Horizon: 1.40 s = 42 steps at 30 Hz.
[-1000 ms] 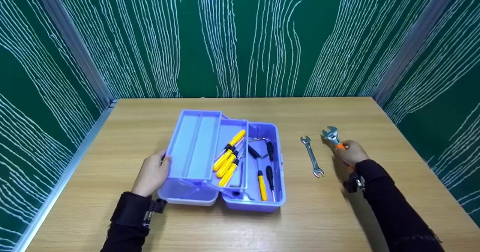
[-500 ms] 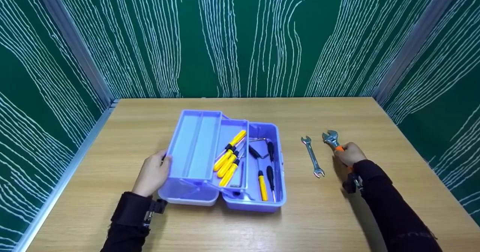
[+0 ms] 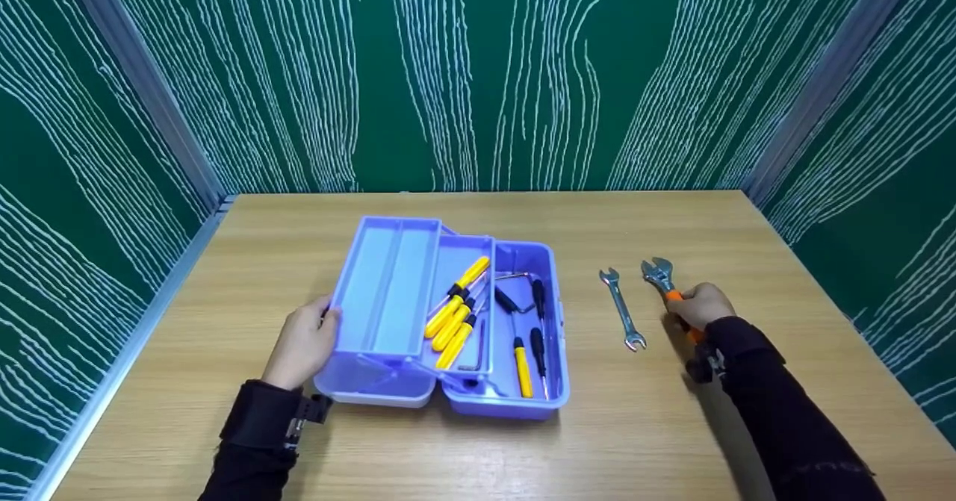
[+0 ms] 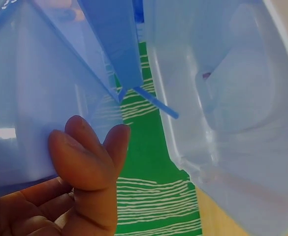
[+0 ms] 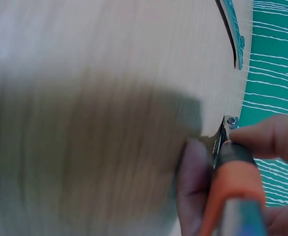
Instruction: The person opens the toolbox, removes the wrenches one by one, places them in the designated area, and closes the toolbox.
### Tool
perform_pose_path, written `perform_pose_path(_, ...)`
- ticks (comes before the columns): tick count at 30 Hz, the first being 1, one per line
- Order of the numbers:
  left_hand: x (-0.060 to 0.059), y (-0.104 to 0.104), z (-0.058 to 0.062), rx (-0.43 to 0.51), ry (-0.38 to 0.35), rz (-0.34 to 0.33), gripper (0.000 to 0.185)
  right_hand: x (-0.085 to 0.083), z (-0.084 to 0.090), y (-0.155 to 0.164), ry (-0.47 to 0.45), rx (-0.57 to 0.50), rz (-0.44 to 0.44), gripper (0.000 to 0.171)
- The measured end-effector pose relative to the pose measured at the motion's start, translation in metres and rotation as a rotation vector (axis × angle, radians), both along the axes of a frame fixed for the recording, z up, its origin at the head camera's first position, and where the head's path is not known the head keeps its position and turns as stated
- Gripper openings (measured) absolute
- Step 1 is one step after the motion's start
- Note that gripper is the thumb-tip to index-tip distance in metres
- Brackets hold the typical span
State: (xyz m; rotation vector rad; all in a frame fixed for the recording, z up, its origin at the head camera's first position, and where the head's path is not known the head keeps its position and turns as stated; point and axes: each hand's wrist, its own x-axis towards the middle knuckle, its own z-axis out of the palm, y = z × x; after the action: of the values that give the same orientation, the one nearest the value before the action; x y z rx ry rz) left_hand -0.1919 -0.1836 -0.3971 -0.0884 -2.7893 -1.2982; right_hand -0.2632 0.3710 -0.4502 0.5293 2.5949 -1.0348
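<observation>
Orange-gripped tool: an adjustable wrench with a steel head and orange handle, on the right part of the wooden table
Writing: no brand, label or lettering can be read on any tool or on the box
Wrench axis: long axis runs from the near right, under the hand, to the far left; the jaw end points away from the person, toward the back wall
Right hand: the right hand is curled round the orange handle, thumb and fingers pinching it just behind the steel neck, as the right wrist view shows; the head sticks out beyond the knuckles
Height: whether the wrench lies on the wood or is just clear of it cannot be told
Spanner: a plain open-ended spanner lies flat just left of the wrench, roughly parallel to it, not touching it
Toolbox: a pale blue plastic toolbox stands open in the middle of the table, its tiered trays fanned out to the left
Left hand: the left hand rests against the left outer wall of the top tray, fingers together and bent lightly against the translucent plastic; no firm grip shows
Contents: yellow-handled screwdrivers lie slantwise in the middle tray; more screwdrivers and a hex key sit in the base
</observation>
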Motion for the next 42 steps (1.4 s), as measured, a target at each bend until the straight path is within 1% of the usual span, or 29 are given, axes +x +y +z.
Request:
perform_pose_path(5,0.001,0.001,0.002,0.011,-0.014,0.002,0.038,0.000,0.002,-0.003,-0.036,0.045,0.011,0.030)
perform_pose_path(8,0.001,0.001,0.002,0.012,-0.020,0.004,0.038,-0.001,0.003,-0.003,-0.075,0.049,0.021,0.029)
perform_pose_path(12,0.002,0.001,0.002,0.016,-0.024,0.005,0.037,-0.003,0.003,-0.002,-0.109,0.049,0.024,0.033)
perform_pose_path(16,0.002,0.002,0.001,0.023,-0.031,0.000,0.038,-0.002,0.002,-0.001,-0.092,0.059,0.036,0.035)
perform_pose_path(22,0.002,0.002,0.000,-0.018,0.022,-0.003,0.034,0.001,0.004,-0.006,-0.056,0.097,0.036,0.033)
perform_pose_path(25,0.002,0.002,0.000,-0.013,0.018,-0.002,0.036,0.002,0.012,-0.012,-0.045,0.104,0.039,0.042)
perform_pose_path(28,0.002,0.002,0.000,-0.009,0.003,0.001,0.038,0.002,0.019,-0.021,0.033,0.134,0.072,0.054)
perform_pose_path(31,0.002,0.001,0.000,-0.006,-0.004,0.005,0.039,0.003,0.026,-0.036,0.176,0.127,0.144,0.060)
perform_pose_path(32,0.002,0.001,0.000,-0.005,-0.006,0.006,0.039,0.003,0.027,-0.041,0.227,0.115,0.170,0.061)
perform_pose_path(35,0.002,0.000,0.000,-0.006,-0.001,0.009,0.038,0.008,0.028,-0.060,0.319,0.029,0.234,0.063)
perform_pose_path(38,0.002,0.000,0.000,-0.001,-0.009,0.006,0.038,0.012,0.024,-0.081,0.373,-0.044,0.279,0.063)
perform_pose_path(42,0.002,0.000,0.000,0.008,-0.009,-0.002,0.038,0.020,0.017,-0.111,0.396,-0.133,0.302,0.062)
